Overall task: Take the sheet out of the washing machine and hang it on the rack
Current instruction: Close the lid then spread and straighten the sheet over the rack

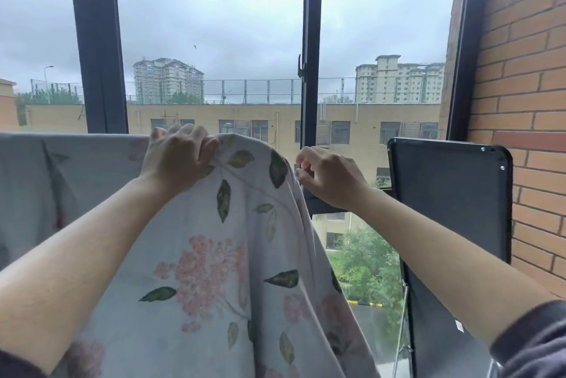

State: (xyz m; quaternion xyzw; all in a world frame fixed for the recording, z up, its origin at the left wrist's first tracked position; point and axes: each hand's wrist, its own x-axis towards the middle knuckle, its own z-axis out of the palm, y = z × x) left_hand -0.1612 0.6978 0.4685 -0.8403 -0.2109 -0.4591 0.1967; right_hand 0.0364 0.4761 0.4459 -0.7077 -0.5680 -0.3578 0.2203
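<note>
The sheet (pixel 196 255) is pale with pink flowers and green leaves. It hangs draped in front of the window, its top fold running level from the left edge to the middle. My left hand (pixel 177 154) grips the top fold with curled fingers. My right hand (pixel 324 175) pinches the sheet's right edge just beside the window frame. The rack under the sheet is hidden by the fabric. No washing machine is in view.
A dark-framed window (pixel 311 77) fills the view ahead, with buildings and trees outside. A black panel (pixel 450 193) stands at the right, against a brick wall (pixel 526 95).
</note>
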